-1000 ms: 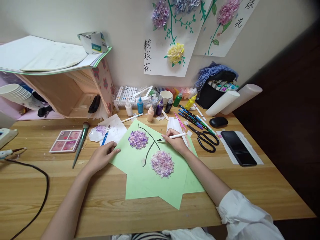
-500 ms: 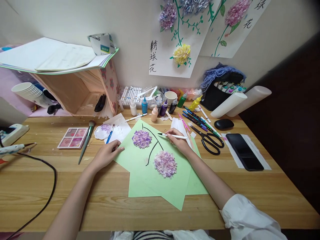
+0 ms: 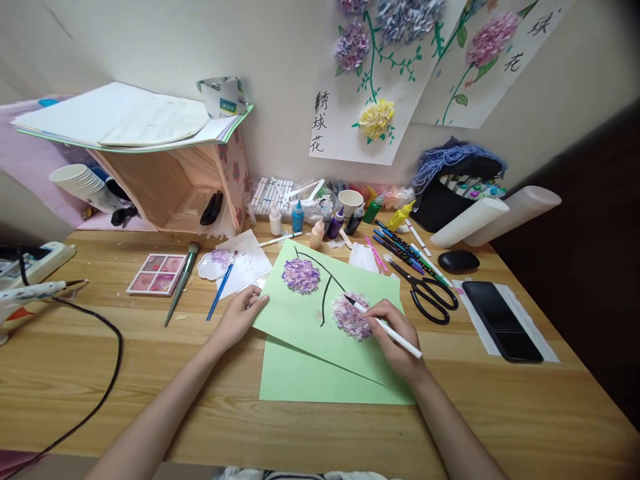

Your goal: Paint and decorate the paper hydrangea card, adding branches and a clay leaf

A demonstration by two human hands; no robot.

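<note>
My right hand (image 3: pixel 395 333) is closed around a white brush-tip marker (image 3: pixel 400 339) with a black tip. That tip is over the upper edge of a pale pink-purple textured flower (image 3: pixel 350 320), by the end of a black drawn stem. My left hand (image 3: pixel 243 315) pinches the left edge of the upper green paper (image 3: pixel 295 320), thumb on top and fingers curled, partly hidden. A darker purple flower (image 3: pixel 301 275) sits near the top of this sheet. Another green sheet (image 3: pixel 300 380) lies beneath it.
Black scissors (image 3: pixel 425 293), several pens (image 3: pixel 400 247) and a phone (image 3: pixel 500 320) lie at right. Paint bottles (image 3: pixel 336 223) stand behind the paper. A blue brush (image 3: pixel 223 287) and palette (image 3: pixel 215 265) are at left, with a corded glue gun (image 3: pixel 35 293) further left.
The upper green sheet has turned, with my left hand on its edge. My right hand and the marker have moved down to the lower flower. The view has shifted slightly.
</note>
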